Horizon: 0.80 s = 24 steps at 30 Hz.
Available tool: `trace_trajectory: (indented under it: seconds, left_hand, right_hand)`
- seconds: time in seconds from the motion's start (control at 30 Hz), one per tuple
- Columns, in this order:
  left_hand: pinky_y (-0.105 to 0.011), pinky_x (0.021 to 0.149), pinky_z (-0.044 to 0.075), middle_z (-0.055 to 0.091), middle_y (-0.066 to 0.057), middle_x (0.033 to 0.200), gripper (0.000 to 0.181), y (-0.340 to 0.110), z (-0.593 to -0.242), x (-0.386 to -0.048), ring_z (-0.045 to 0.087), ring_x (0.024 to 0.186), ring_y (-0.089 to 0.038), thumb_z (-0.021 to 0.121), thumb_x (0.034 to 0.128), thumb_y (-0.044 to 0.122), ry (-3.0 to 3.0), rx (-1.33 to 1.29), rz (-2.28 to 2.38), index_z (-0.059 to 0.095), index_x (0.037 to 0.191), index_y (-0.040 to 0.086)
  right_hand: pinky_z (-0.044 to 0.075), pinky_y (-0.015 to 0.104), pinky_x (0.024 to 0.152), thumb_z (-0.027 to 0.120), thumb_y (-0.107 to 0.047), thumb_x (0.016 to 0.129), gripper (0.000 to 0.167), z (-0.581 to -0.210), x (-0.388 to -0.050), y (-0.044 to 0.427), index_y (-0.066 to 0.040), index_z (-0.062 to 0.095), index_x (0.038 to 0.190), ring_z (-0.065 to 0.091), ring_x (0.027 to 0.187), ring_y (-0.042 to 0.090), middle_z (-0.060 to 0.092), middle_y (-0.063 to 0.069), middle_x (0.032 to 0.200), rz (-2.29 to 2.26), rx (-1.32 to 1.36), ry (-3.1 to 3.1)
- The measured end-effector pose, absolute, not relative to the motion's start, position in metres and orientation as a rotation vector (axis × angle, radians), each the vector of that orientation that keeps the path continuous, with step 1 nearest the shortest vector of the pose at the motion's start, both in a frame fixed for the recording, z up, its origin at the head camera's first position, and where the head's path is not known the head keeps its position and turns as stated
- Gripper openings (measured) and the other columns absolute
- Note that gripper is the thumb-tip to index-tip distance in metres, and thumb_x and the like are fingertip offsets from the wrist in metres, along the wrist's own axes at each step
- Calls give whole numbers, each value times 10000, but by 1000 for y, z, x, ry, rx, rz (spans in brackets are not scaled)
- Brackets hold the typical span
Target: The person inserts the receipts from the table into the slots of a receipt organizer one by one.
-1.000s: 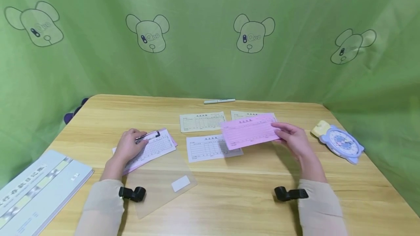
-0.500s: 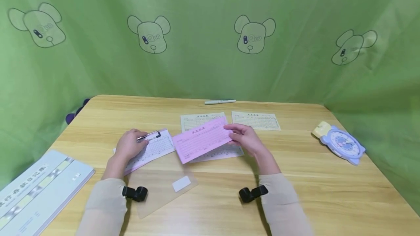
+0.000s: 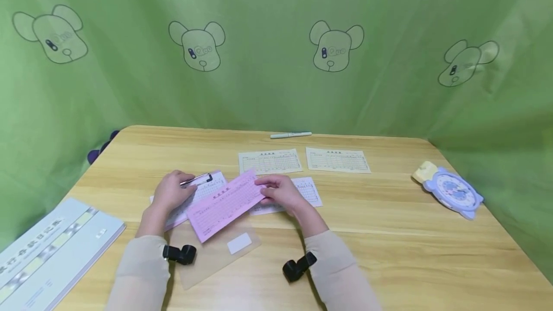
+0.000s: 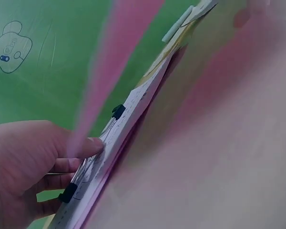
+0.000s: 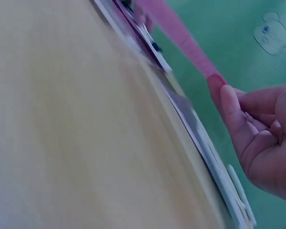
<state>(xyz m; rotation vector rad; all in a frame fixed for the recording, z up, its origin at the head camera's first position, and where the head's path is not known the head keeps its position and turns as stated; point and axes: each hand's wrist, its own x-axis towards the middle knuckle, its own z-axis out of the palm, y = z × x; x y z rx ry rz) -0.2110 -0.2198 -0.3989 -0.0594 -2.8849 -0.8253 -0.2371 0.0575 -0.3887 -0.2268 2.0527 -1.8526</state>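
Note:
My right hand (image 3: pixel 282 192) pinches the right end of a pink printed form (image 3: pixel 226 203) between thumb and fingers. The form is tilted, its left part over a white form (image 3: pixel 205 188) with pink paper beneath it. These papers lie at the top of a translucent clipboard (image 3: pixel 207 265). At its metal wire clip (image 3: pixel 196 179), my left hand (image 3: pixel 170 193) grips with the thumb on the paper side. In the left wrist view, the clip's black ends (image 4: pixel 118 111) show. From the right wrist, the pink form (image 5: pixel 183 38) appears nearly edge-on.
Two printed forms (image 3: pixel 270 162) (image 3: pixel 338 160) lie at the back, and another (image 3: pixel 308 191) is partly behind my right hand. A pen (image 3: pixel 291 135) lies at the far edge. A blue toy clock (image 3: pixel 455 191) stands right; a ledger book (image 3: pixel 56 253) lies left.
My right hand has carried the pink form leftward and nearer, from above the back right form to over the clipboard papers. My left hand has stayed at the clip.

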Motion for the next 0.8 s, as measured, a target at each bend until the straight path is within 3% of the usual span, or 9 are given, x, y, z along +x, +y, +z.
trace_trajectory:
  seconds: [0.8]
  left_hand:
    - [-480,785,366,531,-190,993,378,-220,-399,-213,481,920,-363,630,764,220,-2880,-107,-737,594,1056,-17]
  right_hand:
    - [500,251,595,518,154,748,333,-404,-224,-9,61,570,1062,585,625,150,544,166,1000,-1880,-115,1991]
